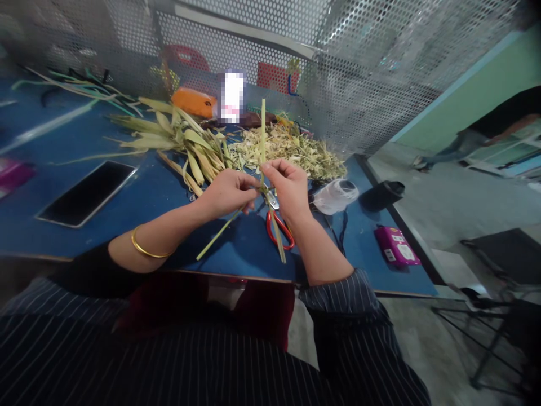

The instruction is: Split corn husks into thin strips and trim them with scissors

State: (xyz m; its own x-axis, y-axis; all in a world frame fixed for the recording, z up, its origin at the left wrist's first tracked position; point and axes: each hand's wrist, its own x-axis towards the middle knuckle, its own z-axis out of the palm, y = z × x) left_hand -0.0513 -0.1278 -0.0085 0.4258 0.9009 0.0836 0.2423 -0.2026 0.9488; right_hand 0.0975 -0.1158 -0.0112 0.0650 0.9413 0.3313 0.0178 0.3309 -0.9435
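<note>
Both hands meet over the blue table. My right hand (291,189) is closed, thumb and fingers pinching a pale green plant-fibre strip (263,129) that stands upright above them. Against it, my left hand (228,192) is closed with its fingertips at the point where the strips meet. One strip end (217,237) slants out to the lower left, another hangs down over the red-handled scissors (288,237), which lie beneath my hands. Fingers hide the crossing of the strips. Behind my left hand lies a bundle of dried corn husks (190,141).
A heap of shredded husk (304,149) lies behind my hands. A white thread spool (336,196), a black spool (382,195) and a purple packet (397,246) stand right. A phone (88,193) lies left. Perforated metal mesh (350,73) rises behind the table.
</note>
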